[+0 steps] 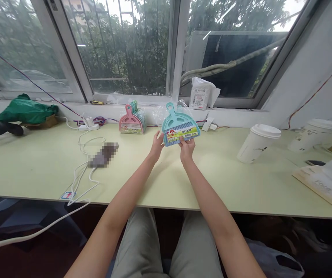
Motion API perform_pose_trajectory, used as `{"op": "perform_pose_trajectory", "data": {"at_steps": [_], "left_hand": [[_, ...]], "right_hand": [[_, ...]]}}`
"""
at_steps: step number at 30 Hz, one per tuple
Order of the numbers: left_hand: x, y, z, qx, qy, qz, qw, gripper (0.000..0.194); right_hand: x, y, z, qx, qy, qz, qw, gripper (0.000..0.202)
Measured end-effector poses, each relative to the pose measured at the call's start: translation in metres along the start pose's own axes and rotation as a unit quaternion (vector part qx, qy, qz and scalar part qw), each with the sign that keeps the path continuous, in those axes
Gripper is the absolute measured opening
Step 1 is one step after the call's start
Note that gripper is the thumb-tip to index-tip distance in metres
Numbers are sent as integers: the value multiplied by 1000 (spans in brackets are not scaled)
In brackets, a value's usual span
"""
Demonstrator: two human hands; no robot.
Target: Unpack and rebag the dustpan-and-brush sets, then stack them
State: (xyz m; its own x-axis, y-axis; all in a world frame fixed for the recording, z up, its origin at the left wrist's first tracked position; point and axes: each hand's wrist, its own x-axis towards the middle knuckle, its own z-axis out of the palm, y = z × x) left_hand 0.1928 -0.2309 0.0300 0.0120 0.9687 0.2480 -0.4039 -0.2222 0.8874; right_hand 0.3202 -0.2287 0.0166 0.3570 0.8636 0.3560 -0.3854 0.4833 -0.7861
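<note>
A teal mini dustpan and brush set [180, 127] with a yellow printed label is held up above the table, its handle pointing away from me. My left hand [156, 146] grips its left lower edge. At the bottom edge my right hand [187, 148] has its fingers closed on it, below the label. Clear plastic wrap shows around the set's top. Left of it, a row of similar dustpan sets [131, 119] stands against the wall, the front one pink and those behind in green tones.
White cables and a pixelated object [103, 155] lie on the left of the table. A power strip [89, 125] and a green plastic bag [23, 108] are farther back. On the right are a lidded paper cup [258, 143], a second cup [313, 135] and a tissue pack [324, 183].
</note>
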Motion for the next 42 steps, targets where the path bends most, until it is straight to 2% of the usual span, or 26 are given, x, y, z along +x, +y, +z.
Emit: {"op": "perform_pose_trajectory", "data": {"at_steps": [2,6,10,13,17,19,21,23,24,26,28,29,31,33,38,42], "left_hand": [[4,3,-9,7,28,6,1000,66],[6,0,-21,65,47,38,996,81],[1,-9,-17,103,44,85,990,87],[-3,-12,-11,113,27,77,990,92],[-4,-8,-6,124,32,43,991,101],[-5,-3,-6,161,59,72,983,99],[-7,4,-6,251,120,160,947,96],[-11,12,-8,373,168,250,878,85],[-13,16,-9,430,168,277,843,74],[-16,20,-12,517,126,297,793,45],[-17,21,-14,565,77,300,765,22],[-16,20,-15,576,59,299,758,19],[-14,17,-15,582,37,294,757,23],[-13,14,-14,570,27,286,770,27],[-12,13,-9,546,44,262,794,34],[-11,14,-8,579,85,239,774,22]], "right_hand": [[1,4,0,6,-18,26,999,48],[-3,11,5,20,-52,75,996,41],[-5,16,7,22,-31,85,996,41],[-6,20,7,37,5,84,996,41],[-8,20,7,65,7,84,994,43],[-9,18,7,63,0,85,994,43],[-10,16,8,58,-5,88,994,43],[-10,14,8,55,-4,94,994,42],[-10,14,8,55,-4,97,994,42],[-9,14,8,54,-8,100,994,41],[-10,15,8,45,-17,102,994,41],[-10,15,8,40,-20,104,994,41],[-11,16,9,38,-21,107,993,41],[-12,17,9,46,-21,106,993,41],[-11,17,9,28,-29,104,994,39],[-12,17,9,9,-38,106,994,39]]}}
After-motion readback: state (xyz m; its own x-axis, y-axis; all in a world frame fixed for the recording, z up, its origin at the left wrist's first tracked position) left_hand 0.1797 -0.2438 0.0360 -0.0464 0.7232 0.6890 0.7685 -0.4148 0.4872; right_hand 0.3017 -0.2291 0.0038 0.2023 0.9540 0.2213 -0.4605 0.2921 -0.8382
